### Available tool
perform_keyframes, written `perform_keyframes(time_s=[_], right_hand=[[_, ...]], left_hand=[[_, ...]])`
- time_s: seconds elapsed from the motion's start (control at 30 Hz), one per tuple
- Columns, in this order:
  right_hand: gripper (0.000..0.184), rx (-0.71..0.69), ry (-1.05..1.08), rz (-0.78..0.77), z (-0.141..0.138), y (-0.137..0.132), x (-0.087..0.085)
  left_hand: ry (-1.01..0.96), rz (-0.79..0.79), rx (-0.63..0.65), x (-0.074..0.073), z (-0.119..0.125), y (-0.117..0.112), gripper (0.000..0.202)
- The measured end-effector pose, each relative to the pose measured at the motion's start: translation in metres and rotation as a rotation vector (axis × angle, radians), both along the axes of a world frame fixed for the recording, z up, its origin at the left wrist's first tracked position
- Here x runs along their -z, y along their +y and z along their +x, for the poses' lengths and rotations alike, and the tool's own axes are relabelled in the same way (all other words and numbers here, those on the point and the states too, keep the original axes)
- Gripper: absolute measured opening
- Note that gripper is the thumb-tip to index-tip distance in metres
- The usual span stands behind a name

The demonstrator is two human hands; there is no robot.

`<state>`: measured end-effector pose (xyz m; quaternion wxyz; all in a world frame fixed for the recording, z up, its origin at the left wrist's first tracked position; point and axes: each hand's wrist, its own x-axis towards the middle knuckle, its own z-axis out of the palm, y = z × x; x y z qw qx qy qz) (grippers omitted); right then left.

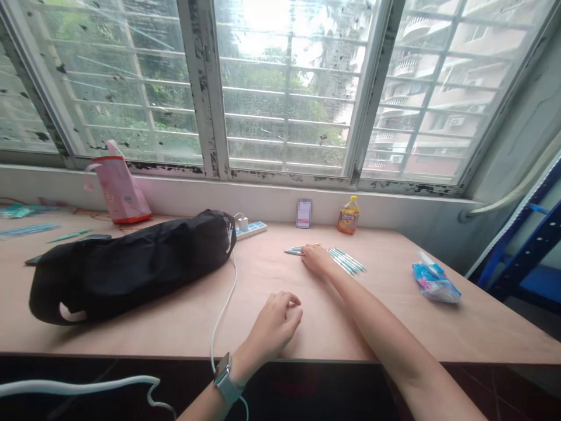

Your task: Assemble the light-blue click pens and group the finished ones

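Note:
On the desk, my right hand [316, 259] reaches out with its fingers closed on slim pale blue-and-white pens [293, 251]; their ends stick out past the fingertips, and the grip itself is partly hidden. Just right of that hand, several similar pens [346, 261] lie side by side in a slanted row. Nearer the front edge, my left hand [277, 323] rests with loosely bent fingers, thumb apart from the index finger and nothing between them. A watch [223, 368] is on the left wrist.
A long black bag [140, 263] fills the left side. A white cable [224, 304] runs from the power strip [252, 230] over the front edge. Along the back stand a phone [304, 214] and a yellow-capped bottle [349, 216]. A tissue pack [436, 280] lies right.

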<state>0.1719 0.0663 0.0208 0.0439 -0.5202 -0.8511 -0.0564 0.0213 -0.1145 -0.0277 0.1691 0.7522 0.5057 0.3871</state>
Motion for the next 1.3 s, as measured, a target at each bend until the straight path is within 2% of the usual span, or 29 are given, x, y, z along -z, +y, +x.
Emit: perform_keyframes(time_s=[0.17, 0.33, 0.43, 0.53, 0.57, 0.6, 0.63, 0.67, 0.73, 0.8, 0.87, 0.93, 1.07, 1.2, 1.3], right_hand=[[0.029, 0.026, 0.037, -0.021, 0.003, -0.001, 0.001], [0.015, -0.009, 0.117, -0.1, -0.003, -0.021, -0.009], [0.01, -0.103, 0.223, -0.151, -0.005, -0.054, -0.014], [0.017, -0.168, 0.361, -0.207, -0.005, -0.099, -0.012], [0.021, -0.186, 0.437, -0.243, -0.004, -0.114, -0.01], [0.024, -0.237, 0.661, -0.347, -0.002, -0.128, -0.006], [0.025, -0.297, 0.851, -0.448, 0.0, -0.141, -0.003], [0.024, -0.333, 0.985, -0.475, 0.004, -0.152, 0.001], [0.024, -0.332, 1.078, -0.419, 0.014, -0.166, 0.009], [0.032, -0.261, 1.102, -0.319, 0.027, -0.172, 0.015], [0.043, -0.15, 1.108, -0.223, 0.04, -0.171, 0.019], [0.049, -0.098, 1.06, -0.204, 0.048, -0.168, 0.022], [0.052, -0.133, 0.979, -0.304, 0.049, -0.163, 0.029], [0.05, -0.125, 1.002, -0.273, 0.044, -0.159, 0.036], [0.045, -0.137, 1.023, -0.274, 0.044, -0.158, 0.038]], left_hand=[[-0.026, -0.016, 0.001, -0.003, 0.001, 0.0, 0.016], [-0.127, -0.074, 0.002, -0.003, 0.001, 0.001, 0.015], [-0.218, -0.061, -0.052, 0.0, 0.002, 0.001, 0.022], [-0.194, 0.119, -0.151, 0.002, 0.005, 0.0, 0.032], [-0.147, 0.199, -0.167, 0.002, 0.006, 0.0, 0.03], [-0.092, 0.272, -0.168, 0.001, 0.006, -0.001, 0.027], [-0.036, 0.331, -0.15, 0.0, 0.005, -0.002, 0.023], [0.019, 0.373, -0.11, -0.001, 0.004, -0.003, 0.021], [0.119, 0.42, 0.001, -0.004, 0.0, -0.003, 0.019], [0.226, 0.451, 0.086, -0.006, -0.006, -0.001, 0.017], [0.337, 0.466, 0.107, -0.008, -0.012, 0.001, 0.016], [0.412, 0.459, 0.12, -0.008, -0.016, 0.003, 0.02], [0.491, 0.391, 0.148, -0.01, -0.016, 0.001, 0.026], [0.564, 0.275, 0.141, -0.013, -0.015, -0.001, 0.033], [0.577, 0.219, 0.102, -0.013, -0.015, 0.0, 0.028]])
